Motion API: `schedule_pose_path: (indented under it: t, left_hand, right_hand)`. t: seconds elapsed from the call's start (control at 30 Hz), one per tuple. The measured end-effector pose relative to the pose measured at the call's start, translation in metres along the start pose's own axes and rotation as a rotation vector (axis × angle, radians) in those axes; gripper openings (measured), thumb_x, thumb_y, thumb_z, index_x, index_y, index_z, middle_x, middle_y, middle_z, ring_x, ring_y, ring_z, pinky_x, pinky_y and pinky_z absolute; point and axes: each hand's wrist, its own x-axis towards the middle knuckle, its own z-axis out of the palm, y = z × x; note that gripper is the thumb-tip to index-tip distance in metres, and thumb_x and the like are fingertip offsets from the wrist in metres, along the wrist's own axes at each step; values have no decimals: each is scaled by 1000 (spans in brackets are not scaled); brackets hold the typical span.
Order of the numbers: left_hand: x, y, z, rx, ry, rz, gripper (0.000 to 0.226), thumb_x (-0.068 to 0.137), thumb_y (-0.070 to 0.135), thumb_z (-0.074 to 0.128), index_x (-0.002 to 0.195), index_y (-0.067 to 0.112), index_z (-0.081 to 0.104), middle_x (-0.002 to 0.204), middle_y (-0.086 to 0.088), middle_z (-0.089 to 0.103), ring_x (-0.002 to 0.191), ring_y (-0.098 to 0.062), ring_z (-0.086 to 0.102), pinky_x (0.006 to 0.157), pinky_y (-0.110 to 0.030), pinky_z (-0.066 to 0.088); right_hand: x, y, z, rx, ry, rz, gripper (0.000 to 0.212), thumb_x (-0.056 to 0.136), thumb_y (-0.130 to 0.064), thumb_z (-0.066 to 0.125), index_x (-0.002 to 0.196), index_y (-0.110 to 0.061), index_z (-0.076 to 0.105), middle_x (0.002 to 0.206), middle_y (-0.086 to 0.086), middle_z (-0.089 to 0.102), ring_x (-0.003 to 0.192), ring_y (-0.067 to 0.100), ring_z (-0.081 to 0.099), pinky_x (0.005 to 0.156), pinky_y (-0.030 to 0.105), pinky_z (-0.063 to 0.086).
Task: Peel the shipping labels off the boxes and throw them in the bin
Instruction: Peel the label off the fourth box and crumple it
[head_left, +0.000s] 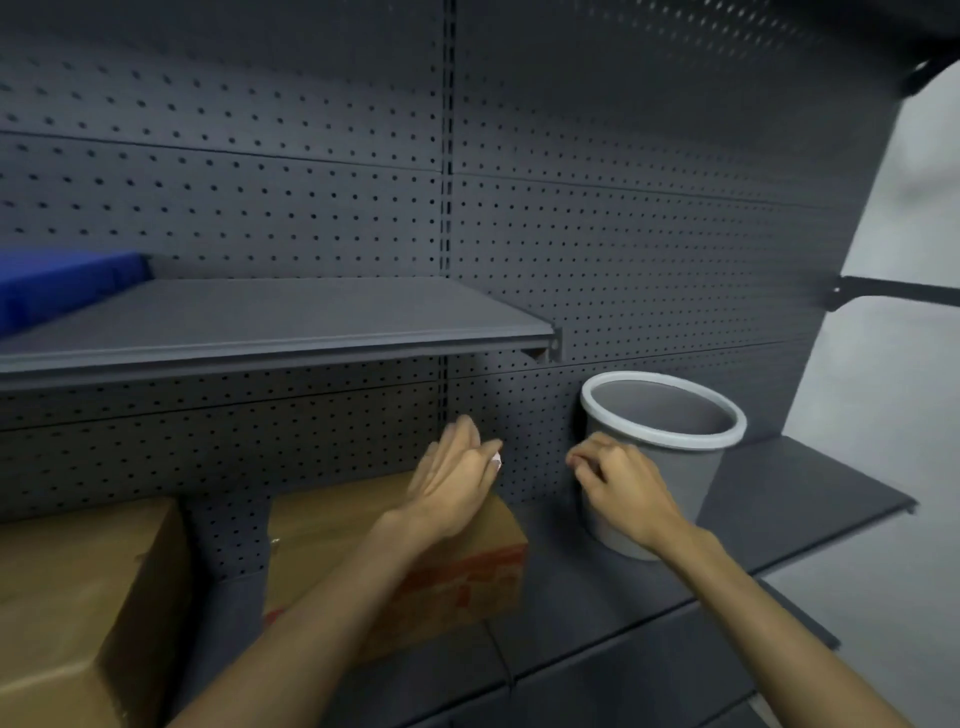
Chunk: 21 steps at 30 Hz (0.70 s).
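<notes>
A blue item (62, 286) lies on the grey upper shelf (291, 322).

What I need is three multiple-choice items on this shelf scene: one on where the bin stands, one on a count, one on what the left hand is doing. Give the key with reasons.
1. Where does the bin stand?
A. On the upper shelf, by the blue item
B. On the lower shelf, right of the boxes
C. On the floor

2. How many cardboard boxes are in view?
A. One
B. Two
C. Four

3. What is the state of the left hand?
A. Flat on a box top
B. Raised, a small white scrap at its fingers
C. Inside the bin

Key: 1 B, the bin sits on the lower shelf, right of the box with red print. 2 B, only that box and the plain box at far left show. 3 B, the white scrap peeks out at the fingertips above the box, short of the bin; the right hand hovers by the bin wall.
</notes>
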Motion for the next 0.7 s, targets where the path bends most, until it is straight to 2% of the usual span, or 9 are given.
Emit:
schedule_pose_path:
  t: [0.07, 0.17, 0.23, 0.27, 0.33, 0.37, 0.43, 0.5, 0.7]
  left_hand:
    - [21, 21, 5, -78, 19, -2, 31, 103, 35, 29, 107, 12, 50, 95, 2, 38, 89, -17, 42, 79, -32, 40]
    - [53, 58, 9, -86, 9, 65, 30, 103, 28, 38, 119, 7, 51, 106, -7, 46, 99, -25, 51, 90, -39, 46]
    - [73, 80, 13, -145, 33, 47, 23, 100, 27, 49, 114, 10, 53, 103, -6, 50, 99, -27, 56, 87, -38, 47]
    - [83, 90, 16, -185, 47, 34, 25, 97, 26, 54, 117, 11, 52, 98, -5, 54, 97, -27, 58, 85, -38, 48]
    - [102, 110, 21, -251, 54, 7, 47, 92, 24, 62, 134, 15, 44, 91, -3, 63, 92, -24, 60, 83, -40, 50]
    - [111, 119, 25, -269, 63, 2, 46, 91, 24, 63, 132, 18, 44, 89, -2, 65, 89, -23, 61, 82, -40, 50]
    - [129, 137, 33, -276, 106, -5, 25, 90, 25, 63, 111, 21, 51, 85, 1, 66, 83, -22, 60, 76, -38, 51]
    - [147, 152, 42, -273, 166, -17, 15, 90, 26, 64, 98, 18, 53, 86, 0, 64, 81, -22, 59, 74, -38, 52]
    - [193, 187, 74, -244, 254, -27, 12, 94, 23, 60, 98, 12, 58, 94, -2, 62, 82, -20, 59, 73, -35, 52]
  right_hand:
    - [3, 22, -17, -10, 49, 15, 20, 94, -18, 49, 95, -17, 69, 100, -3, 63, 88, 22, 60, 74, 33, 44]
    - [7, 58, -39, -43, 97, 52, 19, 94, -19, 50, 96, -15, 68, 96, 0, 62, 90, 25, 60, 73, 33, 43]
    - [11, 82, -51, -66, 123, 68, 18, 91, -22, 53, 98, -14, 67, 97, 1, 63, 96, 23, 58, 75, 34, 46]
    - [13, 93, -57, -66, 138, 76, 18, 90, -24, 54, 100, -14, 66, 98, 1, 64, 97, 22, 57, 76, 34, 47]
    - [19, 116, -68, -69, 163, 95, 18, 89, -27, 55, 97, -16, 66, 96, -2, 64, 95, 19, 56, 74, 30, 44]
    - [21, 126, -73, -79, 169, 98, 17, 89, -28, 55, 94, -16, 66, 95, -2, 64, 94, 18, 54, 73, 29, 41]
    - [27, 149, -81, -103, 171, 92, 16, 89, -26, 54, 89, -15, 66, 95, -2, 63, 93, 19, 53, 74, 30, 41]
    - [32, 170, -87, -126, 168, 88, 16, 90, -23, 52, 88, -14, 65, 95, 0, 62, 92, 22, 53, 75, 32, 43]
    - [48, 219, -99, -143, 165, 68, 18, 92, -21, 50, 94, -14, 66, 98, 1, 62, 94, 21, 54, 75, 32, 44]
